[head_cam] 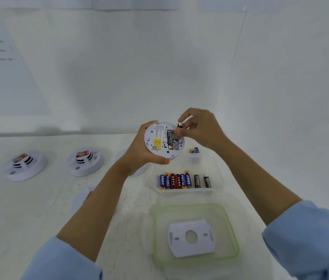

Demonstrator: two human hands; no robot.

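The place is a plain test or assembly station. A white bench [38, 209] stands against bare white wall panels [139, 67], and a printed sheet [2, 67] is fixed to the left one. Two matching smoke detectors [26, 164] lie side by side on the bench. Sorted batteries [176, 181] sit in a clear tray [219, 183], near a green-rimmed container [234, 235].

white matt plastic detector [160, 141], glossy battery [170, 139], clear plastic tray [219, 181]

White smoke detector [151, 136] has yellow sticker [157, 143]; batteries [176, 181] are blue, red, black.
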